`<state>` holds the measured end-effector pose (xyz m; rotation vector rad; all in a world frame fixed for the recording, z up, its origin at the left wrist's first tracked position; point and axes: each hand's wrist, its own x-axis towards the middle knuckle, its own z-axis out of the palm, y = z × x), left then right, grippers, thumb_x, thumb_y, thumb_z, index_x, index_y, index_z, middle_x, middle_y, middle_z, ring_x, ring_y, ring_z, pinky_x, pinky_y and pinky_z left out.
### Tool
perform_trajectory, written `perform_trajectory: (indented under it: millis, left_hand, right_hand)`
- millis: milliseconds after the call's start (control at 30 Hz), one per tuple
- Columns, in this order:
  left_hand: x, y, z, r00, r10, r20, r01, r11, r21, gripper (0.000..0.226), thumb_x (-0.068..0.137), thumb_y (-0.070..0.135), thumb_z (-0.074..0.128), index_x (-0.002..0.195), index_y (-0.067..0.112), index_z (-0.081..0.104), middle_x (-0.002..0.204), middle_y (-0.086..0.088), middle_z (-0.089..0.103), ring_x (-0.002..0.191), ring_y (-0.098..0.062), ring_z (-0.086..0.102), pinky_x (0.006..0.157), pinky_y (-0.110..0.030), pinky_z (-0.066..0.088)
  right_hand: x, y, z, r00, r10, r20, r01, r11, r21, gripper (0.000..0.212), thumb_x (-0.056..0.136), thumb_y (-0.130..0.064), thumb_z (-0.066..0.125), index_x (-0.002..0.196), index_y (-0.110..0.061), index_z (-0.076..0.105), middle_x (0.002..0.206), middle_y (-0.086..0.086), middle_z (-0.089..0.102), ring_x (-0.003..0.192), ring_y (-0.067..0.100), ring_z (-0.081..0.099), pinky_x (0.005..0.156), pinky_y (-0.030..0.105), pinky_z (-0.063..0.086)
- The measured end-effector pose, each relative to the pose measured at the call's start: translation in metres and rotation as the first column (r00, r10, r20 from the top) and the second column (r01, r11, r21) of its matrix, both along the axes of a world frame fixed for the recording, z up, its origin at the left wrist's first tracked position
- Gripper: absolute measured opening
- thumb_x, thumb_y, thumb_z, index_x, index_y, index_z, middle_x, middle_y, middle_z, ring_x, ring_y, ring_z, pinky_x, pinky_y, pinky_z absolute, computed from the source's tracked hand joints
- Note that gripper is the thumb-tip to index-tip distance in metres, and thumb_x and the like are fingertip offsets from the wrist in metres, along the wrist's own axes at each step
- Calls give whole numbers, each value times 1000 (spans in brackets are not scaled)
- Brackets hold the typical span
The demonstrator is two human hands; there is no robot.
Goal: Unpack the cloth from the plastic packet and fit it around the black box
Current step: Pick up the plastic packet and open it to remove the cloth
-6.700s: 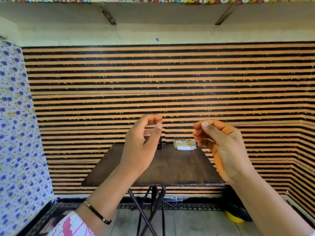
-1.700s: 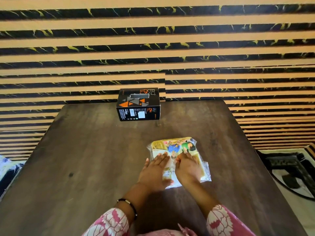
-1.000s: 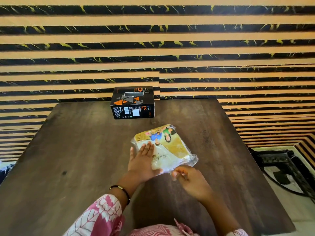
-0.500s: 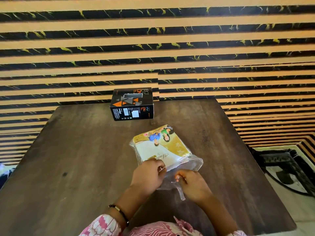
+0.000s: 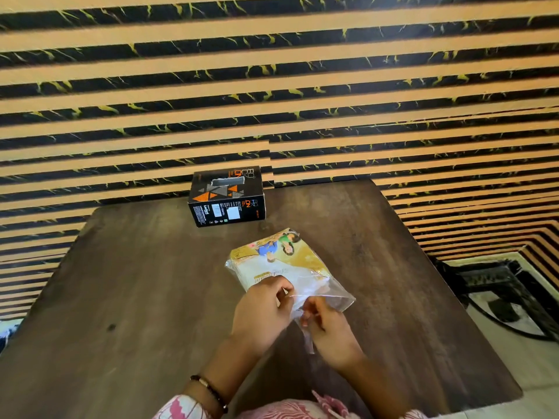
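Observation:
A clear plastic packet (image 5: 290, 261) with a yellow and white printed card inside lies on the dark wooden table (image 5: 145, 297), near its middle. My left hand (image 5: 261, 309) pinches the packet's near edge with curled fingers. My right hand (image 5: 326, 328) pinches the clear plastic flap beside it, and a thin strip of plastic hangs down from between its fingers. The two hands are nearly touching at the packet's opening end.
A black box (image 5: 227, 196) with orange triangles stands at the table's far edge against the striped orange and black wall. To the right of the table, on the floor, lies a dark framed object (image 5: 508, 297). The table's right edge runs close to my right arm.
The left hand left the top of the packet and came to its near edge. Both hands now pinch the plastic opening, and a thin strip has come loose there.

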<state>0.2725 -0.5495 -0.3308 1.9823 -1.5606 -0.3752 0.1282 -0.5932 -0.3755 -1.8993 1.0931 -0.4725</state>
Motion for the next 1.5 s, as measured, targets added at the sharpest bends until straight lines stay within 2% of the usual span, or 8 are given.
perform_trajectory:
  millis: [167, 367, 633, 767, 867, 1000, 1167, 1500]
  left_hand:
    - [-3, -1, 1, 999, -19, -26, 20, 1000, 7, 7, 85, 26, 60, 91, 26, 62, 87, 8, 68, 73, -7, 58, 62, -21, 43]
    - [-4, 0, 3, 999, 1, -50, -1, 1000, 0, 11, 84, 29, 64, 94, 25, 61, 87, 8, 66, 76, -9, 58, 65, -23, 46]
    - [-4, -1, 2, 996, -36, -86, 34, 999, -29, 3, 84, 27, 63, 84, 24, 64, 82, 8, 69, 71, -8, 61, 68, -28, 52]
    - [-8, 0, 7, 985, -78, -153, 70, 996, -59, 4, 82, 22, 67, 78, 21, 66, 71, 11, 64, 67, -5, 58, 64, -17, 46]
    - [-11, 1, 11, 981, -101, -167, 87, 992, -88, 4, 82, 19, 67, 78, 18, 67, 70, 11, 64, 66, -7, 59, 64, -19, 46]
    - [-11, 2, 14, 982, -105, -159, 86, 989, -117, 5, 82, 17, 66, 79, 14, 67, 72, 6, 67, 65, -9, 58, 63, -21, 45]
    - [-12, 4, 18, 980, -129, -154, 110, 986, -129, 8, 86, 20, 63, 83, 14, 67, 72, 11, 61, 64, -4, 54, 59, -9, 36]
    - [-15, 7, 20, 923, -180, -341, 155, 983, -99, 9, 87, 19, 62, 82, 15, 68, 68, 12, 62, 58, -1, 59, 56, -8, 41]
  right_hand:
    - [-3, -5, -9, 982, 120, -144, -150, 966, -213, 37, 88, -31, 38, 121, -26, 53, 120, -8, 59, 113, 12, 47, 97, 30, 37]
    - [-5, 0, -11, 936, 260, -237, -307, 932, -191, 40, 81, -42, 34, 86, -22, 68, 93, -2, 70, 95, 9, 54, 84, 25, 40]
    - [0, 7, -4, 995, -99, -16, 100, 995, 27, 21, 92, -11, 49, 96, -13, 70, 91, -6, 66, 78, 1, 58, 68, 2, 40]
    - [17, -1, 5, 766, -591, 254, 191, 586, 787, 26, 90, 3, 44, 84, -9, 66, 81, 10, 61, 73, 20, 58, 65, 24, 55]
    - [23, -4, 11, 689, -705, 166, 181, 389, 904, 24, 88, 5, 44, 104, -2, 61, 88, 16, 64, 85, 25, 60, 85, 37, 52]
    - [28, -9, 17, 665, -740, 104, 216, 323, 921, 27, 87, 3, 47, 110, 5, 60, 83, 16, 63, 76, 23, 60, 65, 26, 53]
    - [21, -18, 16, 627, -770, 120, 159, 277, 948, 32, 85, 1, 53, 116, 4, 59, 97, 19, 66, 97, 28, 62, 99, 37, 47]
    - [22, -16, 23, 681, -663, 310, 2, 425, 905, 18, 87, -2, 49, 94, -7, 65, 73, 10, 73, 77, 23, 62, 65, 33, 46]
